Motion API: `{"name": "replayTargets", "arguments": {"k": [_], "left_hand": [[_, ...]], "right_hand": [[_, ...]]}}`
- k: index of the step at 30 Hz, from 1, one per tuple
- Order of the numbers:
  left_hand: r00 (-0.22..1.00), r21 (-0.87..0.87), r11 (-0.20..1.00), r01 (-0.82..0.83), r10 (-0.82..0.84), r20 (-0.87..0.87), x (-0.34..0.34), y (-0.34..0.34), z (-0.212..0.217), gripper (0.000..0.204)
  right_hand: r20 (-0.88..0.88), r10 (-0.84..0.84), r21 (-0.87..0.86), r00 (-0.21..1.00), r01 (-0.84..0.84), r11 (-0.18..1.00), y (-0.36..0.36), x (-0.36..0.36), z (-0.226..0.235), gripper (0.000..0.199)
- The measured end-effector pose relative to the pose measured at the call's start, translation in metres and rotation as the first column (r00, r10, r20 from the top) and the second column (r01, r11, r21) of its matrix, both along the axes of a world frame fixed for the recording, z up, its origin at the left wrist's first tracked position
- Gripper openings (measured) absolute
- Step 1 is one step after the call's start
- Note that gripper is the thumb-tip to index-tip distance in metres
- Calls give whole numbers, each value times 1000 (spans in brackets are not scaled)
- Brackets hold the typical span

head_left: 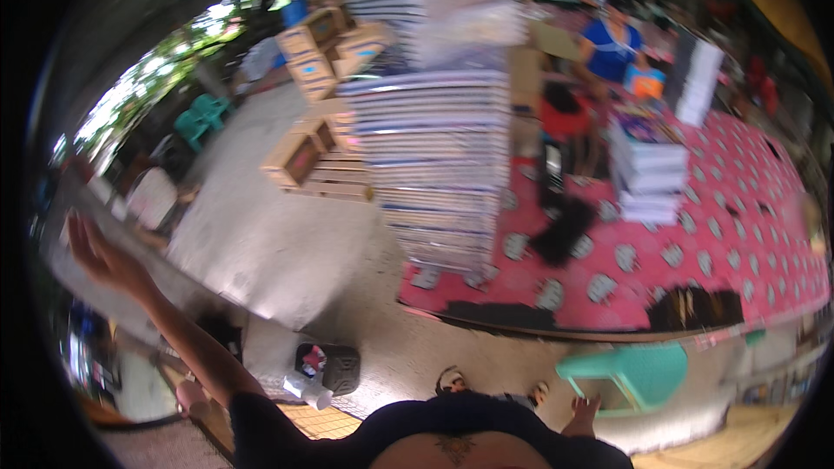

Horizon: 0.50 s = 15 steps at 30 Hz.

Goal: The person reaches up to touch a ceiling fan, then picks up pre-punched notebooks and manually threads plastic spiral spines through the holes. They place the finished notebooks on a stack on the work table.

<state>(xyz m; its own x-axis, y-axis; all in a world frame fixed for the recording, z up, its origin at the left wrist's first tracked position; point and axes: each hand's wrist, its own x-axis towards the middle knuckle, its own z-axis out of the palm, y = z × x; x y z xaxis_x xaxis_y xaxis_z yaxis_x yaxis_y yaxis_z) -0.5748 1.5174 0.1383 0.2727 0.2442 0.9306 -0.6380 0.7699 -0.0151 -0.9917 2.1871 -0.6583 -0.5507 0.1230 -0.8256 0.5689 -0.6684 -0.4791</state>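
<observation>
Left hand (97,254) reaches open toward nine o'clock, holding nothing; right hand is out of view. Books (439,169) tower at twelve o'clock and could topple if bumped.

brown cardboard boxes (323,43) with blue panels stand stacked at the upper left behind the tall pile of flat white-and-blue bundles (434,165). more open tan boxes (304,152) lie on the concrete floor just left of that pile. no screens or signs can be made out.
</observation>
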Motion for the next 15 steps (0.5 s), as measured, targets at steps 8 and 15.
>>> {"name": "replayTargets", "arguments": {"k": [8,15], "left_hand": [[541,794,488,362,-804,247,-351,247,-312,35],[-382,903,408,137,-819,428,-518,394,-415,75]], "right_hand": [[-18,-249,-212,968,240,947,131,-71,-7,87],[-42,-282,-234,959,265,936,121,-116,-9,101]]}}
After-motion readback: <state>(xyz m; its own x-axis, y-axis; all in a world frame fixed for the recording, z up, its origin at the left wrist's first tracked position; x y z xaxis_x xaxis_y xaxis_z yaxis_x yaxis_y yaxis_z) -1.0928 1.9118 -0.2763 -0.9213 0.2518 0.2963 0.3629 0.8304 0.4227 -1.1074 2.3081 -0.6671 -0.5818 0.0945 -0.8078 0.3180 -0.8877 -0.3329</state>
